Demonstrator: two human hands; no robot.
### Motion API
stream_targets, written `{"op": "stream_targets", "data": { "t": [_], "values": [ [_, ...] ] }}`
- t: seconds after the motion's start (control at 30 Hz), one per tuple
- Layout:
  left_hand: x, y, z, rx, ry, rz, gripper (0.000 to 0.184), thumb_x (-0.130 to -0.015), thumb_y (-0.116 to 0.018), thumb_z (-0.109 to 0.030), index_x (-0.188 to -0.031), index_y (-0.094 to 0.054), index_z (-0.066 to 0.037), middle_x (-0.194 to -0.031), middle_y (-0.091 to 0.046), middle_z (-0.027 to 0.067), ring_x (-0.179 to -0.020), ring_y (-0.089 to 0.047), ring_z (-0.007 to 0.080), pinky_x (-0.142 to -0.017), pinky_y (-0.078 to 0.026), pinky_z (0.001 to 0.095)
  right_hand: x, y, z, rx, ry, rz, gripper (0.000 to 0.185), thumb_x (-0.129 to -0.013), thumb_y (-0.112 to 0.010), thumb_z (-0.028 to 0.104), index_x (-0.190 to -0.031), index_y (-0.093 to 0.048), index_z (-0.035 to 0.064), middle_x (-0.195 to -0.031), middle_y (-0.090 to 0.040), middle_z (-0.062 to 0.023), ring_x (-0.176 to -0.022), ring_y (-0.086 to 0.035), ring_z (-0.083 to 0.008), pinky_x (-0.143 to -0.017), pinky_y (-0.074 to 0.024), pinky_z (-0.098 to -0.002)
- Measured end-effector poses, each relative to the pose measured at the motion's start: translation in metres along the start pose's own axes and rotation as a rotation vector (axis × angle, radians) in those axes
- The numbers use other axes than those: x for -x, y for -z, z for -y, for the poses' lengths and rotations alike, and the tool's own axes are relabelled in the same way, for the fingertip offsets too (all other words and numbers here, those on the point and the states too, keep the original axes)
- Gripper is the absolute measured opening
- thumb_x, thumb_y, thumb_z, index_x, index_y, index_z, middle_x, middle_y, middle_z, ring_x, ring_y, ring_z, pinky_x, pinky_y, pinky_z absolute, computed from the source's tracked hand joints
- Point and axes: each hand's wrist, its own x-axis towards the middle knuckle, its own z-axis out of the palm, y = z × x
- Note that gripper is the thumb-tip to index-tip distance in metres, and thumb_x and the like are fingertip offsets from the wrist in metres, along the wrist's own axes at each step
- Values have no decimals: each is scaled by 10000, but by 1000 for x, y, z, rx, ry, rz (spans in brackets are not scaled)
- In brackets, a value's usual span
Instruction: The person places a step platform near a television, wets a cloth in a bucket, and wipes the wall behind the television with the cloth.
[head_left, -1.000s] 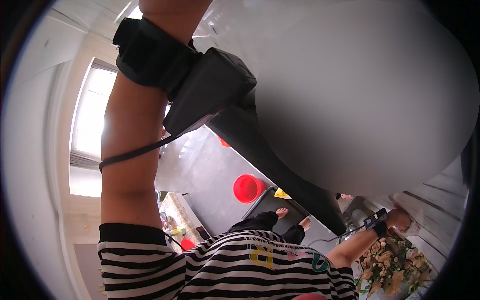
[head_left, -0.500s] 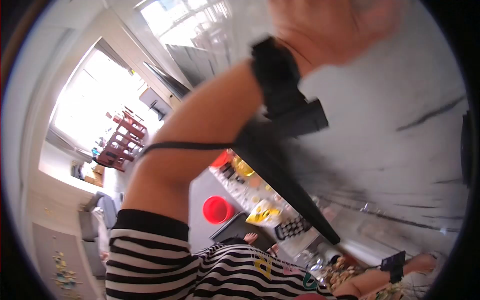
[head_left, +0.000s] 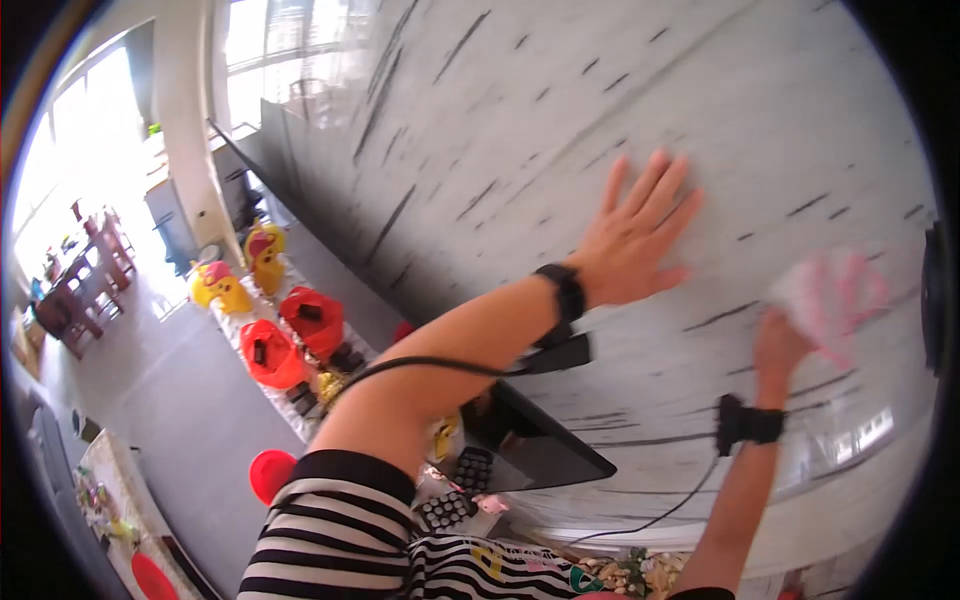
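Observation:
My left hand (head_left: 635,240) lies with spread fingers against a grey-white marble wall (head_left: 520,130) streaked with black. Lower right, my right hand (head_left: 783,345) holds a crumpled pink and white cloth (head_left: 835,295) against the same wall; the cloth is blurred and hides most of the fingers. Both wrists wear black straps with devices, and a cable runs from each. Under my left forearm, a thin black panel like a television (head_left: 540,440) stands out from the wall.
A long table at lower left carries red containers (head_left: 272,355) and yellow bags (head_left: 220,287). On the floor stands a red bucket (head_left: 272,475). Another table (head_left: 120,470) is at the far lower left. Wooden chairs (head_left: 85,300) stand near bright windows. Flowers (head_left: 635,572) show at the bottom.
My left arm has swung away from close to the camera, and its hand now rests on the wall. My right hand has risen with the cloth. The view has turned, showing more wall and table.

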Motion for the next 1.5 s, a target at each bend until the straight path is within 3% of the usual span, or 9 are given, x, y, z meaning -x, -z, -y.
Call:
{"op": "stream_targets", "data": {
  "t": [0.23, 0.4, 0.53, 0.6, 0.73, 1.0, 1.27, 1.37, 1.5],
  "values": [
    [127, 65, 45, -163, 335, 468, 667, -735, -621, -346, -1289, -333, -111, -1403, -162, 153, -1313, -104, 352, -1013, -115, 564, 70, 44, 79, -460, 109, 286, 405, -700, -579, 280, -1058, -518, 101, -993, -542, -149, -995, -468, -352, -953, -218, -513],
    [205, 108, 149, -506, 685, 385, 655, -752, -575, -391, -1246, -381, -8, -1332, -286, 220, -1236, -226, 428, -1004, -138, 540, 40, -24, -120, 325, -431, 1, 524, -888, -300, 332, -1292, -300, -1, -1366, -252, -230, -1237, -247, -404, -985, -176, -546],
    [225, 111, 156, -379, 727, 315, 463, -734, -581, -410, -1003, -563, -33, -1169, -489, 164, -1056, -461, 310, -920, -279, 484, -93, 5, -179, 122, -1015, -338, 480, -886, -340, 314, -1209, -416, -33, -1282, -412, -186, -1199, -369, -313, -975, -289, -412],
    [228, 110, 164, -378, 568, 171, 377, -706, -603, -397, -872, -619, -60, -1018, -587, 124, -902, -550, 286, -834, -341, 422, -170, -8, -227, -679, -940, -467, 446, -887, -349, 310, -1172, -470, -10, -1221, -479, -167, -1161, -412, -316, -945, -331, -334],
    [222, 116, 163, -337, 647, 190, 345, -692, -613, -365, -866, -622, -67, -1006, -593, 107, -892, -553, 275, -828, -343, 410, -336, 62, -107, -87, -717, -46, 489, -881, -273, 360, -1150, -492, 15, -1214, -470, -186, -1137, -430, -329, -948, -330, -374],
    [224, 119, 164, -265, 769, 285, 264, -672, -627, -341, -734, -644, -84, -749, -612, 78, -761, -555, 253, -821, -340, 391, -518, 30, 83, -1, -141, -454, 497, -873, -267, 414, -1260, -424, 144, -1206, -494, -158, -1158, -416, -325, -994, -242, -459],
    [231, 114, 164, -299, 703, 136, 238, -671, -624, -316, -650, -600, -80, -665, -586, 68, -691, -542, 246, -728, -355, 367, -437, 66, 266, -311, 197, -164, 449, -878, -345, 449, -1115, -559, 134, -1075, -583, -72, -1041, -497, -269, -944, -311, -380],
    [230, 116, 163, -297, 732, 199, 253, -693, -592, -315, -611, -585, -75, -641, -583, 71, -684, -543, 241, -717, -355, 366, -340, 87, 334, 134, 442, 67, 431, -861, -375, 373, -1228, -455, 162, -1070, -561, -135, -1005, -502, -274, -857, -315, -465],
    [228, 121, 161, -264, 797, 347, 323, -742, -498, -325, -588, -592, -57, -637, -595, 96, -681, -549, 247, -700, -351, 378, -156, 63, 340, -118, 904, 186, 379, -801, -461, 240, -1168, -494, 151, -920, -560, -74, -834, -517, -240, -740, -359, -388]
  ]
}}
